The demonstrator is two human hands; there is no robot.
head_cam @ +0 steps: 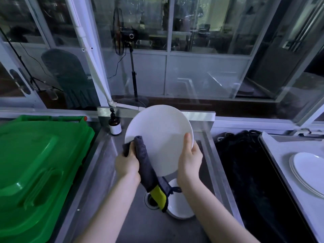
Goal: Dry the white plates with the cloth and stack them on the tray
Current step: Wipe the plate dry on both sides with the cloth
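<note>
A large white plate [158, 135] is held tilted above the steel sink [105, 165], its face toward me. My right hand [190, 159] grips its right rim, thumb on the face. My left hand [127, 163] clutches a dark grey cloth [144, 161] pressed against the plate's lower left edge; the cloth's yellow end hangs down toward the drain. Another white plate [180, 206] lies in the sink bottom, partly hidden by the cloth and my right wrist. A stack of white plates [308, 170] rests on the steel tray [280, 151] at the right.
A big green bin lid [35, 169] fills the left side. A brown pump bottle [114, 126] stands at the sink's back left corner. A dark gap with black material [245, 172] lies between sink and tray. Glass partitions stand behind.
</note>
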